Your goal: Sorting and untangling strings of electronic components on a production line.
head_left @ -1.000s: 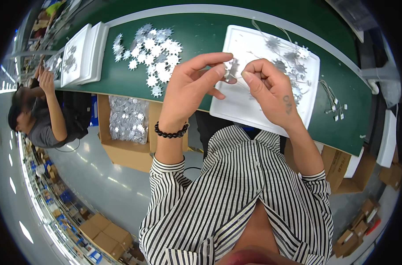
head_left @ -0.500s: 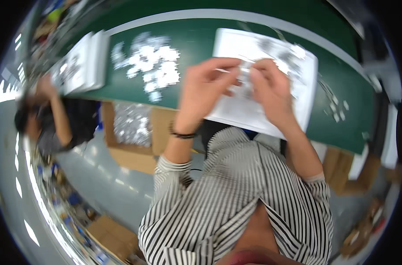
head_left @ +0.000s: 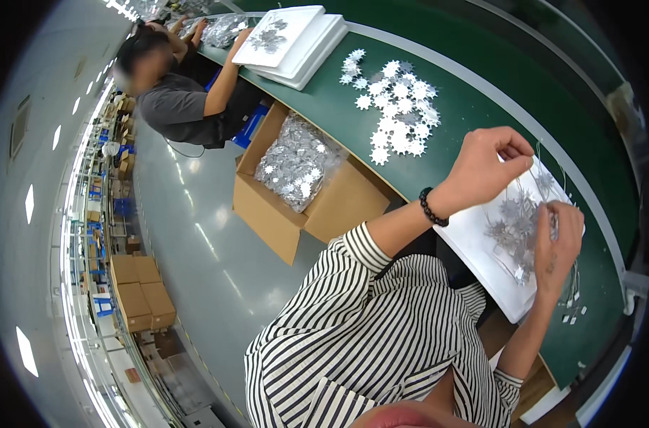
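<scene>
Left hand (head_left: 494,167): hung above the white tray (head_left: 468,232), fingers curled in and the thumb stretched toward their tips; whether it pinched anything could not be told.
Right hand (head_left: 561,239): was at the right side of the wired stars (head_left: 513,225), thumb and fingers bent downward; whether they pressed on a piece could not be made out.
Wired stars: lay in a grey, tangled heap on the tray, between and below the hands.
Loose stars (head_left: 403,107): were spread flat on the green table (head_left: 324,107), left of the tray.
Plug wires (head_left: 572,310): lay on the table just beside the tray's right side.
Stacked trays (head_left: 306,53): stood farther left, near a seated co-worker (head_left: 178,100).
Open carton (head_left: 353,203): held bagged stars (head_left: 296,164), below the table edge.
</scene>
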Motion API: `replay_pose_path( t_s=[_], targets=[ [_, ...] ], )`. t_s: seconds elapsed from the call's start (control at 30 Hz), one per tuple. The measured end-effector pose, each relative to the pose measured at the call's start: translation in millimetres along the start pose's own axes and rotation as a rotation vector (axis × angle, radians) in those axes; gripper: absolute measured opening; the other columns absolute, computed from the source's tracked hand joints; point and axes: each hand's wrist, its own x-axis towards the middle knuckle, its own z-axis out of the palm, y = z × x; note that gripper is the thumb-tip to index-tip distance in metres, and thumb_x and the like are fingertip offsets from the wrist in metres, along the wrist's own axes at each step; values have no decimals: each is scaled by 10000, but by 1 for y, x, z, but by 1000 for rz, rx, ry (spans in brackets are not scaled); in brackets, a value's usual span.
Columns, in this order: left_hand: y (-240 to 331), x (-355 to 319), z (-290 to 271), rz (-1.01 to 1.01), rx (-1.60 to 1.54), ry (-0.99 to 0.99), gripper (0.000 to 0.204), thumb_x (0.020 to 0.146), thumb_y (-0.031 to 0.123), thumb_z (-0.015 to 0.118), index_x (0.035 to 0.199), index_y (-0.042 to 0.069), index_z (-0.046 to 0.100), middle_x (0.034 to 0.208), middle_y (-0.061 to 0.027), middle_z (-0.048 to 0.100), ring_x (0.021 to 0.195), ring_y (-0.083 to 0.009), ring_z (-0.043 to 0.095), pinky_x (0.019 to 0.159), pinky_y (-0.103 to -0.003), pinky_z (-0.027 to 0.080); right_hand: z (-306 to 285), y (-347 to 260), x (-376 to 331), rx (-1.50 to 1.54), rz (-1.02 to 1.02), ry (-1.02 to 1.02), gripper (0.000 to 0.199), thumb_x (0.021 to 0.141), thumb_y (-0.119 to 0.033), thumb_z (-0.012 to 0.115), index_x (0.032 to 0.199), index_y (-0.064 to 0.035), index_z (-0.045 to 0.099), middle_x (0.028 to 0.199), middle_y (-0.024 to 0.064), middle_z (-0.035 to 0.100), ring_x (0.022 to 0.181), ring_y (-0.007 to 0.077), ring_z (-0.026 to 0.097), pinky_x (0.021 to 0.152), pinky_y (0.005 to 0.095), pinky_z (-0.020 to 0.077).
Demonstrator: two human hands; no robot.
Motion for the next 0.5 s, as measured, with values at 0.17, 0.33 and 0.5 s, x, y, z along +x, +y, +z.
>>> replay_pose_path(
  t_s=[0.17, 0.33, 0.5],
  targets=[
    [-80, 21, -2, 192, 463, 29, 239, 878, 103, 723, 1111, 53, 714, 978, -79, 714, 773, -153, 643, 692, -281, 516, -2, 12, 2, 27, 17, 86, 329, 861, -120, 727, 1168, -10, 685, 1078, 105, 671, 1001, 265, 595, 934, 348, 471],
    [-38, -2, -48, 12, 679, 301, 369, 923, 178, 736, 1252, 27, 664, 1160, -148, 682, 940, -244, 647, 832, -346, 538, -77, 68, -37, 194, 244, 417, 297, 889, -63, 704, 1180, -8, 691, 966, 53, 675, 871, 151, 592, 824, 253, 477],
    [-132, -34, -149, 97, 1461, 350, 699, 957, 591, 601, 1405, 57, 565, 1375, -261, 535, 1293, -458, 437, 1080, -562, 368, -127, 128, -123, 7, 627, 434, 205, 930, -71, 681, 1125, -11, 709, 911, 27, 661, 769, 107, 557, 718, 217, 453]
  ],
)
